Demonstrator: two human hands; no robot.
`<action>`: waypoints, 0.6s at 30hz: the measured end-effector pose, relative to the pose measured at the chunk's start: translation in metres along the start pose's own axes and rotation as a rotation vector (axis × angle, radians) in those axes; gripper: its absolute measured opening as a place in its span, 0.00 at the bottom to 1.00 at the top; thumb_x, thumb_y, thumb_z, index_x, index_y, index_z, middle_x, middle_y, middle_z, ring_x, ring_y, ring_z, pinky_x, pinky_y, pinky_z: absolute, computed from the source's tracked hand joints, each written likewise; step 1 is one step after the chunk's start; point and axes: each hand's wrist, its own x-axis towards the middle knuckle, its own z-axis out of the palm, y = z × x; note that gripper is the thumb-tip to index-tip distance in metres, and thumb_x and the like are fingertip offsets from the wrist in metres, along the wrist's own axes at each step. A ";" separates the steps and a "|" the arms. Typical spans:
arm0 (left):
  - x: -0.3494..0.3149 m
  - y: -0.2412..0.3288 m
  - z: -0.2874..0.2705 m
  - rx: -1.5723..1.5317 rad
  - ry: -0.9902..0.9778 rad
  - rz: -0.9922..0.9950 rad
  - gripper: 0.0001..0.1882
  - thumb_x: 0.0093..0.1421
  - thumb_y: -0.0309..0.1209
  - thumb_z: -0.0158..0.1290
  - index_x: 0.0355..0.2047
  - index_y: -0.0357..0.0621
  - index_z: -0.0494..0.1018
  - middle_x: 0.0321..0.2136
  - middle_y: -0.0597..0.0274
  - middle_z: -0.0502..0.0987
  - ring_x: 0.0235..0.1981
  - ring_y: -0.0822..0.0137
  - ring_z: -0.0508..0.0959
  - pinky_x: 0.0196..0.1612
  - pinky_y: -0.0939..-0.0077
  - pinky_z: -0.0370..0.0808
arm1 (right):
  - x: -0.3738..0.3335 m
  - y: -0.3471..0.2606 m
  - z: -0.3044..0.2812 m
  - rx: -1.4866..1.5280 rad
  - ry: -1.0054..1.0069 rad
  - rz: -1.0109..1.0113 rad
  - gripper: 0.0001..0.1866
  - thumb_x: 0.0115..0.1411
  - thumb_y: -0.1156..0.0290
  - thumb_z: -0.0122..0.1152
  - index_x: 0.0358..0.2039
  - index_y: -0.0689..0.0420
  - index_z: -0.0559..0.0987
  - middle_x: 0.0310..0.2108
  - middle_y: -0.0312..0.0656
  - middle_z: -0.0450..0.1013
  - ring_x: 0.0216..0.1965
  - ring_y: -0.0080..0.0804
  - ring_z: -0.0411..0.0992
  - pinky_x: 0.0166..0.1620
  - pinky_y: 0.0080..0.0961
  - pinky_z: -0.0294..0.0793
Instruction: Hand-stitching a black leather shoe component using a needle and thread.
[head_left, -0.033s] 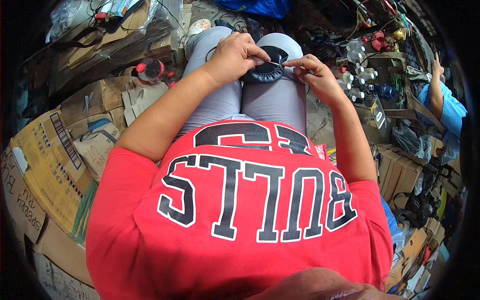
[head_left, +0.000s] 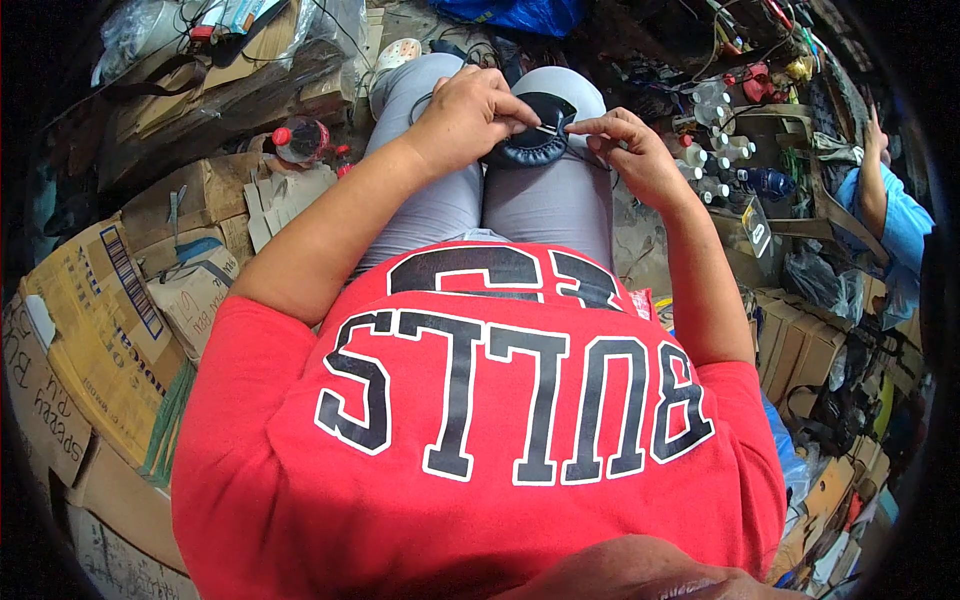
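Observation:
Across my thighs lies a black, shiny leather-like piece (head_left: 532, 152) with a gathered, puckered edge, resembling a shoe upper. My left hand (head_left: 472, 108) is closed in a pinch over its left side, gripping a thin, pale, needle-like tool (head_left: 547, 129) that points toward the right. My right hand (head_left: 632, 143) has thumb and fingers drawn together at the piece's right edge, close to the tool's tip. What the right fingertips hold is too small to make out. A thin dark cord (head_left: 588, 160) runs below the right fingers. Part of the black piece is hidden by my left hand.
On the left are cardboard boxes (head_left: 110, 310) and a red-capped bottle (head_left: 300, 140). Several white-capped bottles (head_left: 712, 160) stand to the right. A person in a blue top (head_left: 905, 225) is at the far right. A blue plastic sheet (head_left: 520, 12) lies ahead.
The pale tool's tip sits slightly farther left, away from my right fingertips. Both hands are in nearly the same place.

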 end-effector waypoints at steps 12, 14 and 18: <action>-0.007 0.006 -0.006 -0.178 -0.045 0.014 0.09 0.48 0.29 0.58 0.32 0.55 0.80 0.24 0.68 0.72 0.33 0.66 0.69 0.38 0.71 0.62 | -0.012 -0.003 0.008 -0.088 0.085 -0.051 0.16 0.52 0.79 0.57 0.40 0.46 0.81 0.28 0.38 0.67 0.33 0.28 0.67 0.37 0.22 0.68; -0.004 0.003 -0.005 -0.155 -0.016 0.041 0.10 0.48 0.28 0.58 0.32 0.55 0.80 0.24 0.68 0.71 0.32 0.66 0.69 0.37 0.71 0.63 | -0.006 -0.004 0.004 -0.020 0.045 -0.012 0.15 0.53 0.79 0.56 0.40 0.47 0.81 0.30 0.37 0.67 0.35 0.26 0.67 0.39 0.21 0.68; 0.002 -0.005 -0.002 0.044 0.038 0.035 0.11 0.47 0.27 0.58 0.32 0.57 0.80 0.24 0.69 0.69 0.32 0.67 0.68 0.38 0.71 0.64 | 0.004 -0.006 -0.005 0.024 -0.043 0.048 0.14 0.56 0.80 0.53 0.39 0.50 0.81 0.35 0.36 0.66 0.37 0.23 0.67 0.42 0.18 0.68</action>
